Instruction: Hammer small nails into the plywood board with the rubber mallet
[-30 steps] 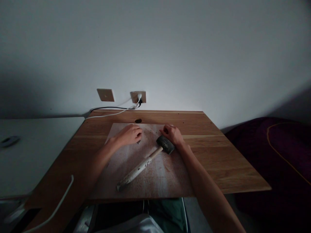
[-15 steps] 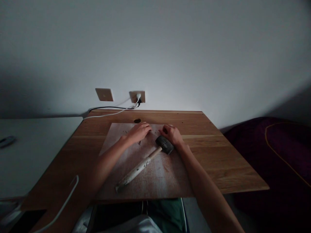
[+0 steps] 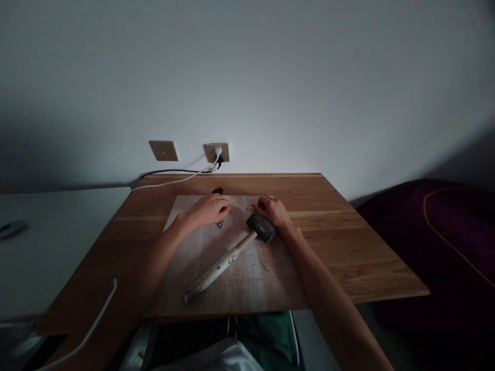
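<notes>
A mallet [image 3: 261,228] with a black head and a paint-worn wooden handle lies slantwise on a pale, scuffed board [image 3: 247,288]. My left hand [image 3: 212,208] is over the board's far left part, fingers curled together; whatever they may hold is hidden. Just below it lies a small shiny metal piece [image 3: 220,224], too small to name. My right hand [image 3: 273,211] rests by the far right edge of the board, right behind the mallet's head, thumb and fingers closed in a pinch. Anything in that pinch is too small to make out.
The board lies on a wooden table [image 3: 371,257] against a white wall. Behind the table, a socket [image 3: 216,153] holds plugs with a white and a black cord. A white surface [image 3: 58,247] adjoins on the left; a white cable [image 3: 98,319] hangs at lower left. Dark purple fabric [image 3: 417,237] is at right.
My left hand has moved left, away from my right hand, and the small metal piece shows more below it. My right hand and the mallet stay nearly in place; the view shifts slightly.
</notes>
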A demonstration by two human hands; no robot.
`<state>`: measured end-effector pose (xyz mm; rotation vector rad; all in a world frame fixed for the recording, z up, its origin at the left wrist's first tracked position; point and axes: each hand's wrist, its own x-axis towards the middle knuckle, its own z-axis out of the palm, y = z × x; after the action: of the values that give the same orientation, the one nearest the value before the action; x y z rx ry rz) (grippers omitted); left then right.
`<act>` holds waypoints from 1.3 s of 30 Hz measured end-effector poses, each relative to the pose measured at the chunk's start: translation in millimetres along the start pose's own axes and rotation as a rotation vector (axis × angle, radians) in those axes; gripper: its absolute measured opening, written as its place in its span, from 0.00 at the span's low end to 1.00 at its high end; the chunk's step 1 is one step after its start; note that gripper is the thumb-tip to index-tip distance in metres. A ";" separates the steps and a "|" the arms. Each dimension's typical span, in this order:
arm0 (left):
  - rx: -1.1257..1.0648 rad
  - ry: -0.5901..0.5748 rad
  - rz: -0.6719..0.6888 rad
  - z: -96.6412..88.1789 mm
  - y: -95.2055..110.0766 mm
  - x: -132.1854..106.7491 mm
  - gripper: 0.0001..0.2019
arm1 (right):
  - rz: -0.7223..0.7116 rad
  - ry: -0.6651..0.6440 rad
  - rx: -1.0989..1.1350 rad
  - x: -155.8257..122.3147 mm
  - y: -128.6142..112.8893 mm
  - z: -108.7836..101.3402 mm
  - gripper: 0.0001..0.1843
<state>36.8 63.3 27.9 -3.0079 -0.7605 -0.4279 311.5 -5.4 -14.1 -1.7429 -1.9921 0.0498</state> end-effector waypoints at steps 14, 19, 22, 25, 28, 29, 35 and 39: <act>-0.140 0.080 -0.022 17.6 23.3 16.3 0.15 | 0.010 -0.015 -0.004 0.0 -1.4 -0.8 0.12; -0.133 -0.011 -0.008 25.0 35.5 46.1 0.15 | 0.012 -0.020 -0.011 0.9 0.6 -1.3 0.13; -0.032 -0.051 0.035 21.9 34.7 53.9 0.09 | 0.011 -0.025 -0.004 1.0 1.3 -1.6 0.11; 0.062 -0.010 0.064 17.1 36.5 58.9 0.08 | 0.000 -0.026 0.009 0.7 0.0 -2.3 0.08; 0.098 0.071 0.025 11.2 39.5 60.8 0.11 | -0.004 -0.021 0.019 0.0 -2.4 -3.9 0.08; 0.092 0.086 0.007 8.9 39.2 59.5 0.12 | -0.002 -0.017 0.022 -0.2 -3.1 -4.5 0.08; -0.008 0.043 0.024 -3.0 13.5 17.3 0.14 | 0.023 0.023 0.056 -0.2 -4.3 -4.8 0.12; -0.074 0.020 0.012 -4.7 -3.1 -21.9 0.16 | 0.030 0.039 0.108 -0.4 -5.6 -3.7 0.12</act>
<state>15.6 55.5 26.5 -3.0698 -0.7414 -0.4963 307.7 -7.8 -9.0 -1.6922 -1.8998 0.1300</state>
